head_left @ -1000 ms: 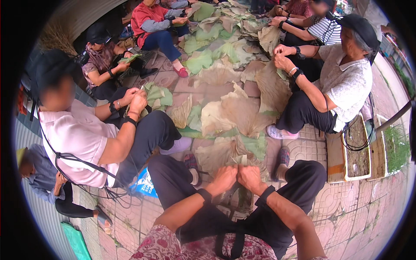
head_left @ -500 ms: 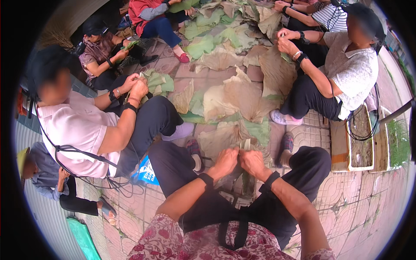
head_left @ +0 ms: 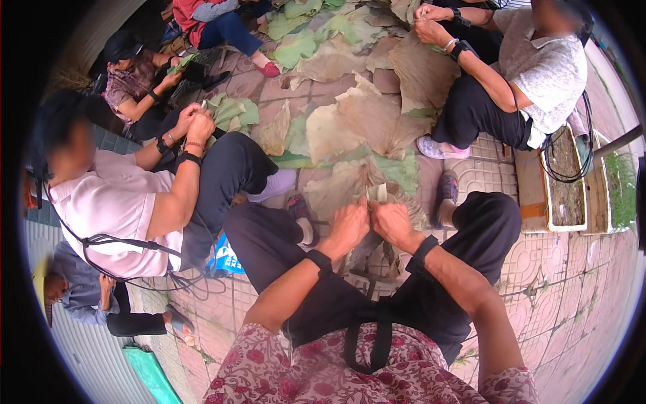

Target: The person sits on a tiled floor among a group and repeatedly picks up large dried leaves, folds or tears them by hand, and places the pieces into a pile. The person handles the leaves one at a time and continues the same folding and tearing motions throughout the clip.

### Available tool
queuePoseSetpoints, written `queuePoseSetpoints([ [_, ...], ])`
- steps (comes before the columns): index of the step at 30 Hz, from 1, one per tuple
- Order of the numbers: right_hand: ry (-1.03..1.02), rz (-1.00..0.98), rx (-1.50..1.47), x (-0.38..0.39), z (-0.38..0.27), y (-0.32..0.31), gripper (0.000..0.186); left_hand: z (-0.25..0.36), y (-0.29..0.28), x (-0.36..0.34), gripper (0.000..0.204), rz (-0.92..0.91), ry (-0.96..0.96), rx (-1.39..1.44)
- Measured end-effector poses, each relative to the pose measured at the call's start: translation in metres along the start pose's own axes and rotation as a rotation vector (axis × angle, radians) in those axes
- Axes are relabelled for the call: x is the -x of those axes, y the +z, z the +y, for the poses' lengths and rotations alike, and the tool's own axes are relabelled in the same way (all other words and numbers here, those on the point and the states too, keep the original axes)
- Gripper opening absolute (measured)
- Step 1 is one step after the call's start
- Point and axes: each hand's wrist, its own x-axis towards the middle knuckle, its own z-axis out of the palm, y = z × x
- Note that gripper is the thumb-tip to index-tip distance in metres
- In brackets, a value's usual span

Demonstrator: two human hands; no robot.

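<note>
Fingers (head_left: 364, 204) of left hand (head_left: 348, 226) and right hand (head_left: 396, 224) pinch pale, folded, papery leaf (head_left: 381, 192); uneven tugging could rip it

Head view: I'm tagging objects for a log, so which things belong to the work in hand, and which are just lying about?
In the work:
Left hand
Right hand
Pale leaf piece, held between them
Spread leaves, ahead

Apparently just lying about:
Planter boxes, right
Blue-and-white item, left, partly hidden
Green sheet, lower left
</note>
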Motion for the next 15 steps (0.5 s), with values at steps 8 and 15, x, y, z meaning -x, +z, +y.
queuePoseSetpoints([
  [8, 0.007, -0.034, -0.011, -0.001, 0.005, -0.002, 0.015, -0.016, 0.006, -0.002, 0.015, 0.01, 0.073, 0.028],
  [15, 0.062, -0.04, -0.003, 0.0, -0.003, -0.013, 0.017, -0.006, -0.003, 0.0, 0.013, -0.037, 0.024, -0.054],
])
